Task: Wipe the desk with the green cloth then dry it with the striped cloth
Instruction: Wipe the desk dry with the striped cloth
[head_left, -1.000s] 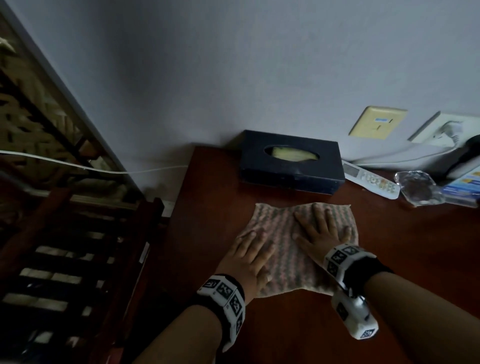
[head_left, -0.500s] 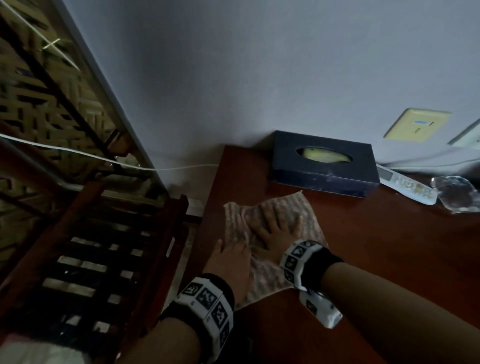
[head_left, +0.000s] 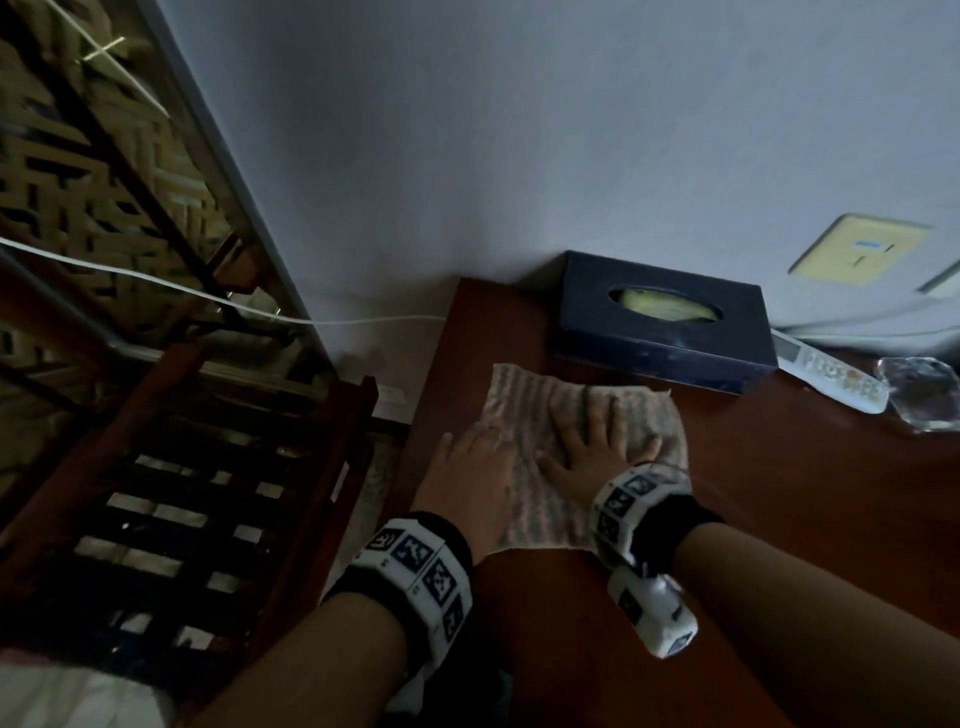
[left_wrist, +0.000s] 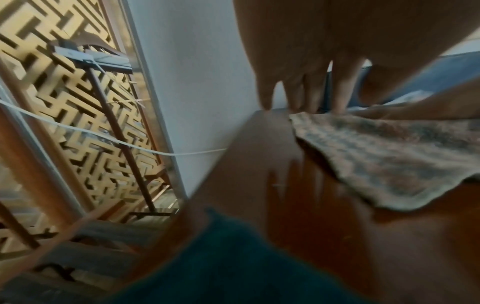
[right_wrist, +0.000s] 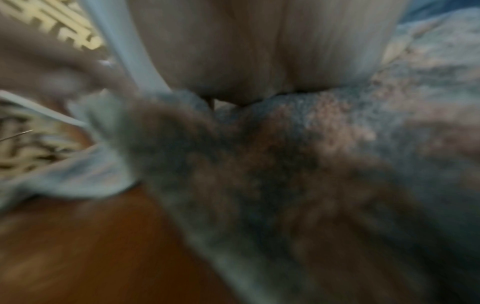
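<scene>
The striped cloth (head_left: 524, 410), pinkish and grey, lies spread on the reddish-brown desk (head_left: 779, 493) near its left edge, just in front of a tissue box. My left hand (head_left: 467, 462) presses flat on the cloth's left part, fingers straight (left_wrist: 309, 86). On the right part my right hand (head_left: 597, 436) lies flat with spread fingers; its wrist view shows the palm (right_wrist: 259, 51) on the blurred cloth (right_wrist: 298, 164). A dark teal-green fabric (left_wrist: 233, 257) shows at the desk's near-left corner; I cannot tell more of it.
A dark blue tissue box (head_left: 660, 322) stands against the wall behind the cloth. To its right lie a white remote (head_left: 831, 371) and a glass dish (head_left: 919, 392). A dark wooden slatted chair (head_left: 208, 493) stands left of the desk, with a white cable (head_left: 156, 280) above it.
Both hands have slid the striped cloth leftward across the desk, from in front of the tissue box's middle toward the desk's left edge. Both palms stay flat on it.
</scene>
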